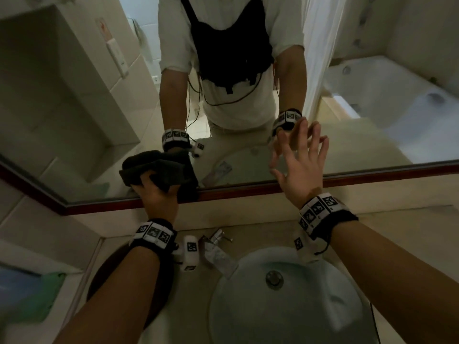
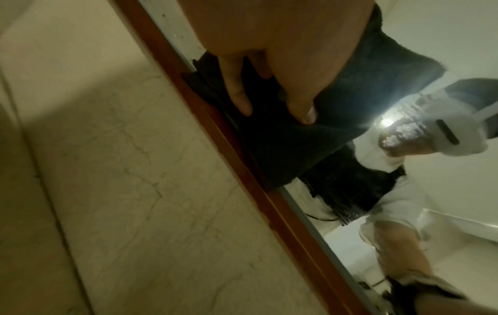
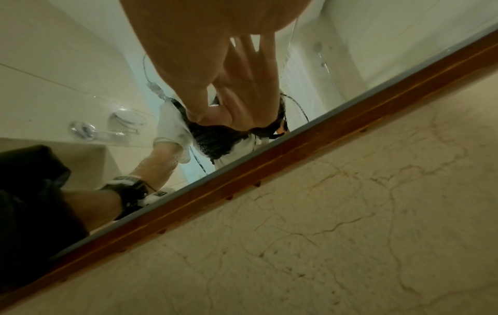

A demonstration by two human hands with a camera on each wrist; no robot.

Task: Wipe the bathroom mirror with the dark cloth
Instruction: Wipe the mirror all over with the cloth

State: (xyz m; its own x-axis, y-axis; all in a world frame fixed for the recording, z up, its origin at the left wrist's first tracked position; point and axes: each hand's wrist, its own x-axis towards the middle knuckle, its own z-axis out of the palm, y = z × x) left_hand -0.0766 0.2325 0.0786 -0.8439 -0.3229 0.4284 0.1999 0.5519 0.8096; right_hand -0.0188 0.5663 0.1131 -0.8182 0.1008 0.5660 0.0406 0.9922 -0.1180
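The dark cloth is bunched against the bottom edge of the bathroom mirror, partly over its brown wooden frame. My left hand grips the cloth from below and holds it to the glass. In the left wrist view my left hand has its fingers curled over the dark cloth beside the frame. My right hand is open with spread fingers, its tips at the glass to the right. In the right wrist view its straight fingers lie on the mirror.
A round white sink with a drain sits below the mirror, a chrome faucet behind it. A marble wall strip runs under the frame. The mirror reflects a person in a white shirt and a bathtub.
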